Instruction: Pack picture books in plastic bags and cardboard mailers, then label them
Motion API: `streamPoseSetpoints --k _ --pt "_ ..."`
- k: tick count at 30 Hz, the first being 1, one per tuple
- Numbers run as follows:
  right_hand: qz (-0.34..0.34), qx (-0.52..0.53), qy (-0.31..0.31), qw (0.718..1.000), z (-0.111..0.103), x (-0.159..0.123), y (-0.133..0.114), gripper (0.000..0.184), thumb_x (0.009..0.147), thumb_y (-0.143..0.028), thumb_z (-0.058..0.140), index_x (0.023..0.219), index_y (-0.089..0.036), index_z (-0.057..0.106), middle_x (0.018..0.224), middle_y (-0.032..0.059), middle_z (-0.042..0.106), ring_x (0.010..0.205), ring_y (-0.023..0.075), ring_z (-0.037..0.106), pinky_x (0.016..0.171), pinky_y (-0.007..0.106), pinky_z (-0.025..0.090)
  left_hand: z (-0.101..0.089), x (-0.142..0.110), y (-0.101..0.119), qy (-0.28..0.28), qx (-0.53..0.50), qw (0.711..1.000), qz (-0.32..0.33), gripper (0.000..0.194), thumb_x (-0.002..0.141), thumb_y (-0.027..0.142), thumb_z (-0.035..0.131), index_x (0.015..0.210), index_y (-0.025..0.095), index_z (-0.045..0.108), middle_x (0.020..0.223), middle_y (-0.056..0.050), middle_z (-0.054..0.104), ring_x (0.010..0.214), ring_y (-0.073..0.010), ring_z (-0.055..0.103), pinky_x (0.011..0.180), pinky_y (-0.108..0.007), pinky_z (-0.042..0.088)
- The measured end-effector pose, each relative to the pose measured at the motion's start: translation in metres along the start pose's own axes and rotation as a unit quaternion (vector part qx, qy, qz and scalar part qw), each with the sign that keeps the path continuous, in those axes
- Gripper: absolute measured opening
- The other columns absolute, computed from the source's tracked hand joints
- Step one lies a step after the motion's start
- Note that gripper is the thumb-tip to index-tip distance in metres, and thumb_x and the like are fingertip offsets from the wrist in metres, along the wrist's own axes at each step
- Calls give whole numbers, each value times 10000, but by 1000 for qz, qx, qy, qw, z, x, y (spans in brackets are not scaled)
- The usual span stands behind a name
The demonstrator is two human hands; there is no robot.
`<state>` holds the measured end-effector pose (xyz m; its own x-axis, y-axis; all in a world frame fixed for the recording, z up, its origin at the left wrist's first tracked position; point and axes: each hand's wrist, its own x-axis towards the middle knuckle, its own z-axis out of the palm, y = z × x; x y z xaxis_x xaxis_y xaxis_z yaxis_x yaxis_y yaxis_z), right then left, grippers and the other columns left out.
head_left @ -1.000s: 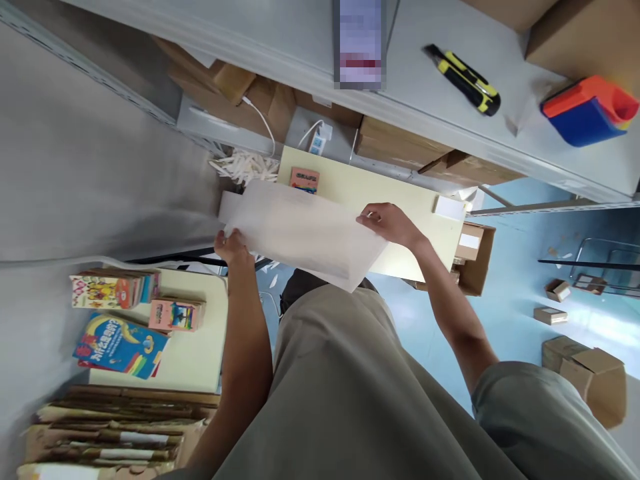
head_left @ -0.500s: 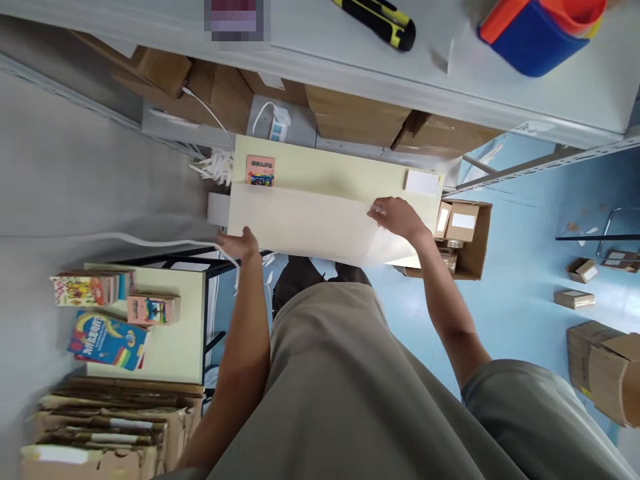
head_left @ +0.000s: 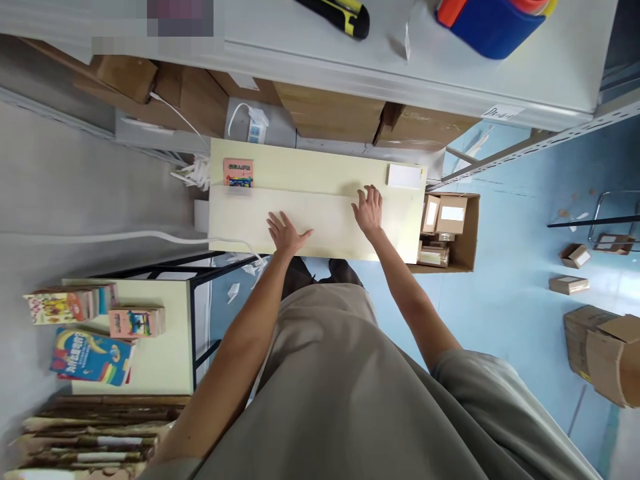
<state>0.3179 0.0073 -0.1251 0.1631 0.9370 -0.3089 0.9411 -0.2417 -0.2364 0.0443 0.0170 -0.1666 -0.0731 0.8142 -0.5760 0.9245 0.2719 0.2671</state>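
Note:
A pale, thin sheet (head_left: pixel 240 220) lies along the front half of the cream tabletop (head_left: pixel 310 167). My left hand (head_left: pixel 286 233) rests on the sheet with its fingers spread. Farther right, my right hand (head_left: pixel 369 210) lies over the sheet's right part, fingers apart, its fingertips just past the sheet's back edge. Nothing is held in either hand. A small pink book (head_left: pixel 239 173) sits at the left, with the sheet's edge over its lower side. Near the back right corner is a white rectangular pad or stack (head_left: pixel 405 176).
A grey shelf (head_left: pixel 350 73) with a black-and-yellow cutter (head_left: pixel 345 17) and a blue holder (head_left: pixel 490 30) overhangs the back. An open carton (head_left: pixel 470 233) stands at the right. Books (head_left: pixel 93 357) lie on a side table at left, above folded cardboard (head_left: pixel 100 433). A white cable (head_left: pixel 150 235) crosses the left.
My left hand has moved right from the table's left edge onto the sheet. My right hand has let go of the sheet, which now lies flatter, and its fingers have spread.

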Motion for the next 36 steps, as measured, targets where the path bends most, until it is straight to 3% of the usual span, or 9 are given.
streamPoseSetpoints --k 3,9,17,22,24,26,29,33,36 --pt "49 21 14 999 19 -37 -7 619 1202 -327 450 1773 -89 446 1918 269 272 1824 406 172 1415 637 326 -1 2 -21 0 12 1000 -10 1328 954 577 856 1830 -86 110 1897 -427 -68 1811 -563 -38 1456 -673 106" --pt "81 79 -77 991 62 -99 -22 623 1193 -393 487 1759 -134 489 1915 277 297 1784 426 297 1387 629 403 -5 6 -45 27 22 999 -13 1316 973 642 811 1817 -108 135 1893 -437 -10 1818 -543 9 1458 -656 126" --pt "86 58 -94 990 87 -86 -23 761 1196 -477 483 1850 -114 343 1966 255 128 1850 391 121 1408 562 391 -18 20 -70 76 -11 997 -1 1241 1020 698 715 1817 -99 197 1902 -418 46 1822 -532 49 1464 -649 144" --pt "117 41 -77 989 80 -84 -34 730 1163 -430 558 1813 -128 420 1947 261 220 1830 409 205 1384 594 427 -41 25 -105 25 13 997 68 1155 1025 593 760 1832 -43 232 1931 -356 64 1832 -489 57 1463 -608 180" --pt "143 59 -48 987 77 -78 -53 643 1154 -387 555 1740 -126 522 1896 284 341 1783 425 323 1361 620 448 -50 26 -115 13 22 996 83 1075 1042 559 751 1837 11 279 1944 -319 95 1825 -478 117 1451 -607 226" --pt "141 117 -33 983 75 -66 -84 516 1166 -363 514 1608 -131 646 1759 294 546 1646 402 538 1306 572 515 -60 31 -122 10 19 996 87 974 1057 526 737 1825 70 349 1945 -289 160 1799 -474 208 1426 -617 288" --pt "101 278 -96 950 82 -35 -149 371 1189 -370 496 1368 -177 758 1396 206 814 1231 285 811 1097 403 648 -74 44 -131 10 3 996 93 806 1048 451 750 1733 104 507 1883 -287 333 1713 -484 365 1381 -600 374" --pt "115 432 -185 875 106 14 -242 220 1158 -373 639 1086 -214 772 1033 74 886 791 158 812 793 248 653 -94 77 -145 12 -38 993 107 566 1015 352 748 1525 115 682 1671 -286 570 1537 -455 574 1294 -520 491" --pt "190 504 -203 818 125 43 -290 402 1150 -507 688 897 -202 757 874 59 873 584 116 740 610 199 597 -109 107 -152 10 -67 994 90 356 1043 312 651 1357 171 743 1439 -217 742 1333 -399 724 1204 -495 562"
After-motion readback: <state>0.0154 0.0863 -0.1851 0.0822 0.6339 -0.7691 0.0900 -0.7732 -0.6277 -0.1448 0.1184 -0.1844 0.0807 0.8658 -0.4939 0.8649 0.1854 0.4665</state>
